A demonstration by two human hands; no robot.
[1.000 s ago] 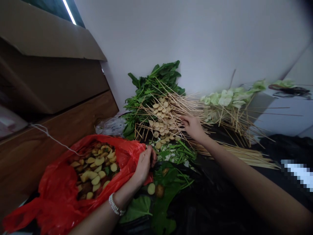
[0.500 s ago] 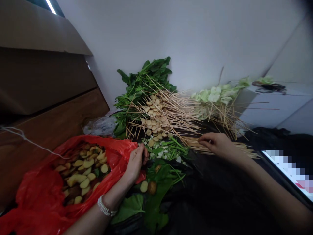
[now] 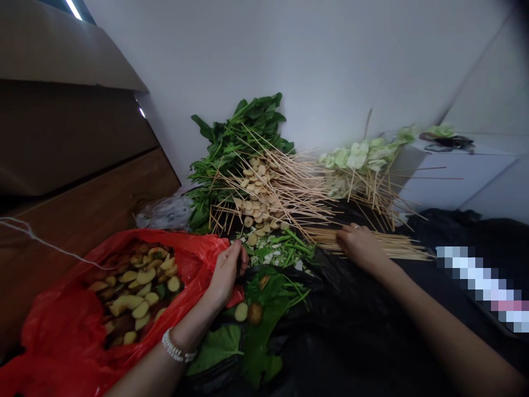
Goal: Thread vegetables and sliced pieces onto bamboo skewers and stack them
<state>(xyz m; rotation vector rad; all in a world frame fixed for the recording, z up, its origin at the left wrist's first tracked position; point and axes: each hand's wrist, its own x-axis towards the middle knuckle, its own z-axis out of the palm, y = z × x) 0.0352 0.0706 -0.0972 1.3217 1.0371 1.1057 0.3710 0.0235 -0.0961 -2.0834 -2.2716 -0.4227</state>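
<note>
My left hand (image 3: pixel 226 270) is closed beside the right edge of a red plastic bag (image 3: pixel 202 251) filled with cut potato pieces (image 3: pixel 142 292). Its fingers curl toward the thumb, and whatever they hold is hidden. My right hand (image 3: pixel 360 245) reaches down onto a row of bare bamboo skewers (image 3: pixel 397 246), its fingers bent and closed at the sticks. The fingertips are partly out of sight. Between and beyond my hands lie skewered potato slices (image 3: pixel 258 187) in a pile, their sticks pointing right.
Leafy greens (image 3: pixel 243 127) lean against the wall behind the skewers. Skewered cabbage pieces (image 3: pixel 359 156) lie at the back right. Chopped greens (image 3: pixel 285 248), large leaves (image 3: pixel 264 331) and a potato half (image 3: pixel 255 313) rest on black plastic (image 3: pixel 330 342). A pixelated screen (image 3: pixel 483 289) is at right.
My right hand has lowered onto the bare skewers and its fingers have bent inward. My left hand stays almost in place by the red bag. The view has shifted slightly.
</note>
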